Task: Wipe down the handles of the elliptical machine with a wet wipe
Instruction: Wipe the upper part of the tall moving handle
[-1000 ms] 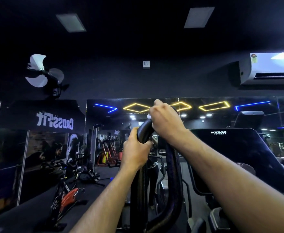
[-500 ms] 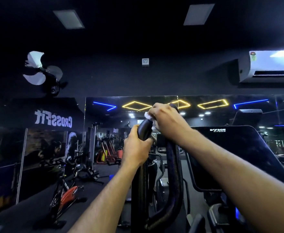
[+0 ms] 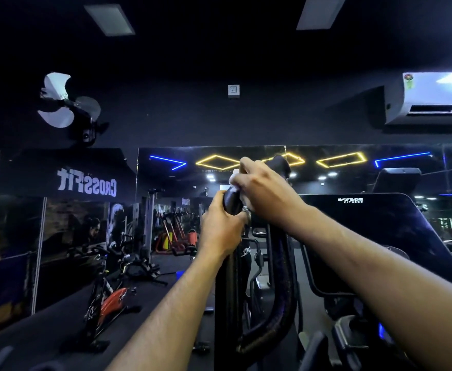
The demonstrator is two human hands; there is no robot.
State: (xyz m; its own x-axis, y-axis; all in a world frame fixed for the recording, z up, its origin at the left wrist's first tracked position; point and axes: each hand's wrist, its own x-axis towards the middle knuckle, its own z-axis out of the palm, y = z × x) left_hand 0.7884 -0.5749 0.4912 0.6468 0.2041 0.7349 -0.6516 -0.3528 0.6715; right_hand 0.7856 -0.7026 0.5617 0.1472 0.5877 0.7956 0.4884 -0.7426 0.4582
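The elliptical's black looped handle [image 3: 282,285] rises in the middle of the view, its top bend at eye level. My left hand [image 3: 219,231] grips the handle's left bar just below the bend. My right hand [image 3: 265,191] is curled over the top of the bend and holds a white wet wipe [image 3: 234,180] against it; only a small edge of the wipe shows at my fingers. The far end of the bend [image 3: 281,163] sticks out past my right hand.
The elliptical's dark console [image 3: 374,223] stands right of the handle. A mirror wall ahead reflects ceiling lights. A red and black exercise bike [image 3: 107,298] stands at lower left. A wall fan [image 3: 67,105] and an air conditioner [image 3: 433,97] hang high up.
My right hand has slid with the wipe from the right part of the top bend toward its left side, uncovering the bend's far end. The left hand keeps its grip.
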